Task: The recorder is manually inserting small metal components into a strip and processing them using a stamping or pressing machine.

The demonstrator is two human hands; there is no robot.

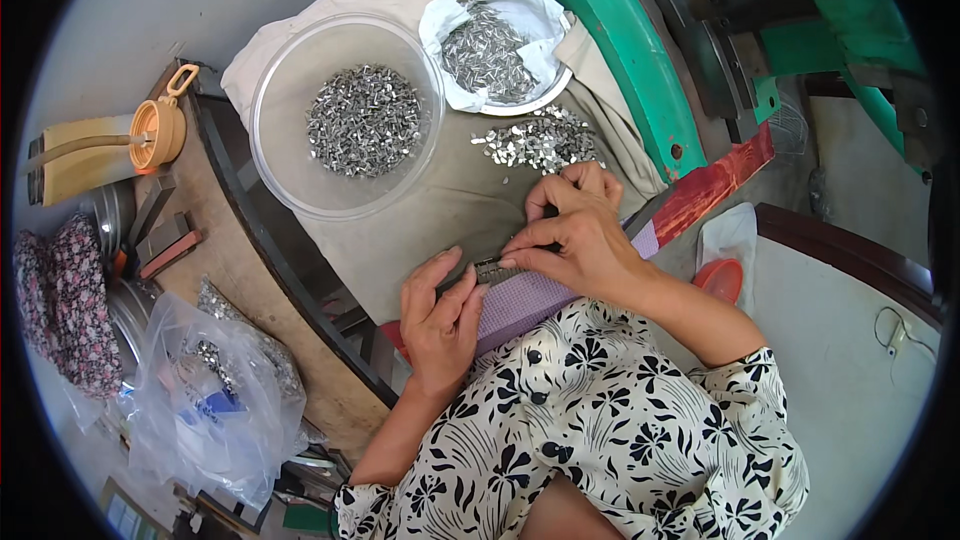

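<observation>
My left hand (440, 330) steadies a small dark metal block (489, 271) between thumb and fingers at the near edge of the cloth. My right hand (585, 235) has its thumb and forefinger pinched at the block's right end; any piece between them is too small to make out. Just beyond the right hand lies a loose pile of small flat shiny metal pieces (540, 140). Farther back, a white-lined metal bowl (560, 85) holds thin metal pins (488, 55). To its left, a large clear plastic bowl (262, 130) contains many small metal parts (365, 120).
A green machine frame (630, 60) rises at the right. On the left stand a wooden table (270, 285), an orange-capped container (157, 135) and a clear plastic bag (200, 430) with metal parts. Purple checked cloth (525, 305) covers the near edge. A red round object (718, 281) sits right.
</observation>
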